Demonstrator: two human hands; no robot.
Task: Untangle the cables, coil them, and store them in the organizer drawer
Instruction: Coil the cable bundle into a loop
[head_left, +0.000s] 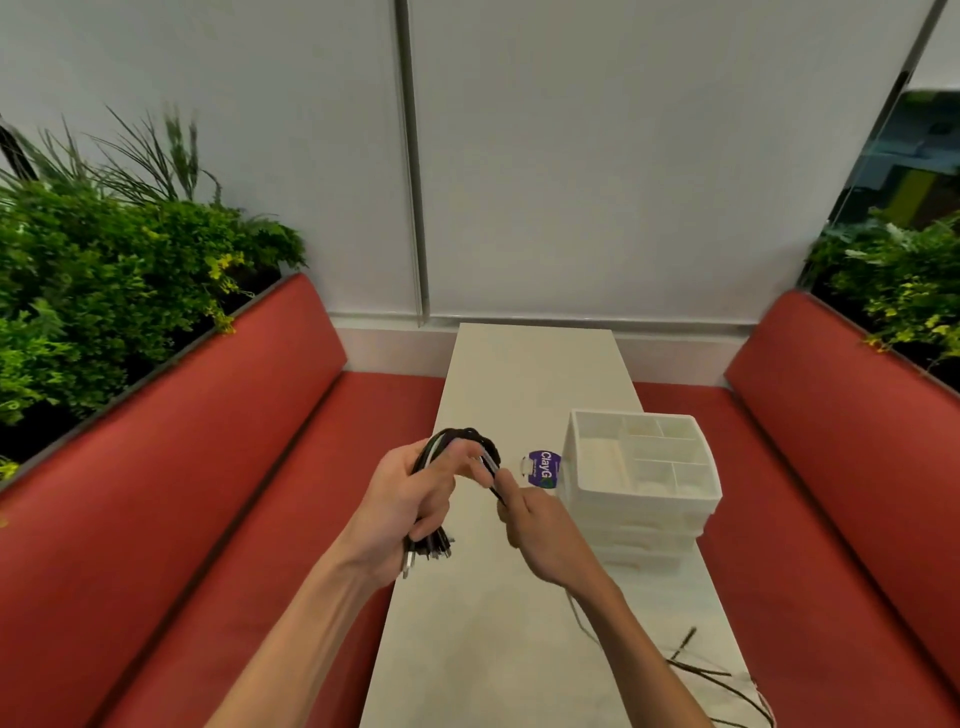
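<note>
My left hand (410, 499) grips a folded bundle of black and white cables (457, 441) above the white table (519, 374); the plug ends hang out below my palm. My right hand (540, 525) pinches a strand that runs out of the bundle's top loop. The white organizer (644, 525) stands just right of my hands, a stack of drawers with an open divided tray on top. More loose cables (717, 675) lie on the table at the lower right, one running under my right forearm.
A purple label tag (543, 467) lies between my hands and the organizer. Red bench seats (208, 493) flank the narrow table on both sides, with green plants (104, 280) behind their backrests. A white wall closes the far end.
</note>
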